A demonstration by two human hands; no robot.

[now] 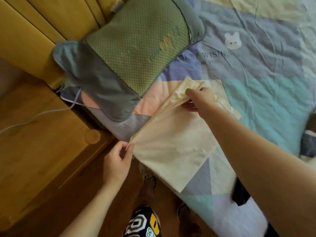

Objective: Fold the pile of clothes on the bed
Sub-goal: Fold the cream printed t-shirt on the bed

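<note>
Much of your view is soft with blur, so the embroidered lettering on the pillow (136,47) cannot be read, and the print on the quilt (256,74) only partly: "WISHES" and "FOR YOU" come through below a small white bunny patch (232,40). Your right forearm crosses the lower right and covers part of the cream garment (174,144); what kind of garment it is you cannot tell. A dark piece of clothing (240,194) peeks out from under that arm near the bed's edge, and another dark, patterned item (307,142) is cut off by the right border. Your feet and patterned shorts (143,223) show only in part at the bottom.

The cream garment lies at the near corner of the bed, stretched between your hands. Your left hand (118,161) pinches its near corner between thumb and fingers, just off the mattress edge. Your right hand (198,98) grips a bunched fold at the far end, fingers curled into the cloth, lifting it slightly off the quilt.

The quilt is a patchwork of pale blue, lilac, pink, teal and cream. The green mesh pillow with grey borders lies at the head, against a yellow padded headboard (42,23). Left of the bed stands a wooden bedside cabinet (42,142) with a white cable (34,117) trailing across it.
</note>
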